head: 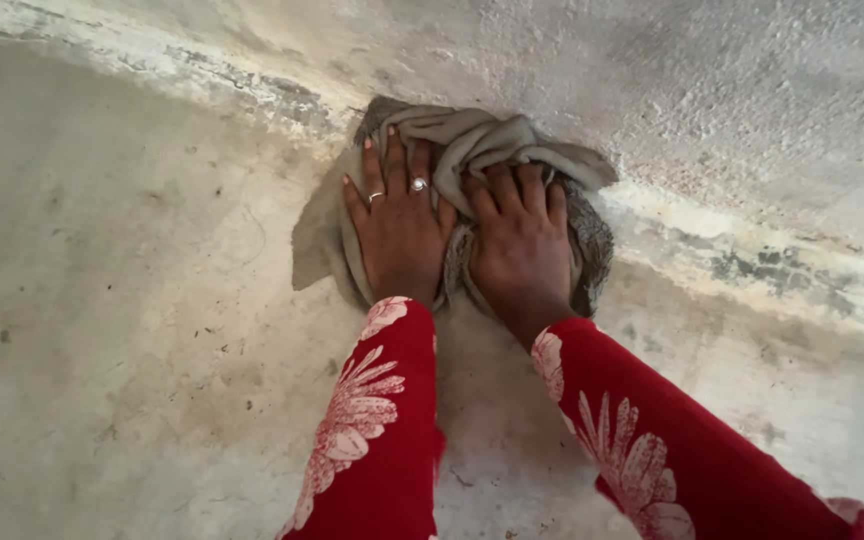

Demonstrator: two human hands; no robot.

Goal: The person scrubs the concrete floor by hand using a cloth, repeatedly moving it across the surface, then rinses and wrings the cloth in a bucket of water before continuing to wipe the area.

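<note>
- Concrete floor (132, 330), grey and stained, meets the rough wall (732, 90) along a pale seam.
- Grey-brown cloth (482, 140) lies bunched on the floor against that seam.
- Left hand (399, 230), ringed, presses flat on the cloth, fingers spread.
- Right hand (520, 245) presses beside it, fingertips curled into a fold.
</note>
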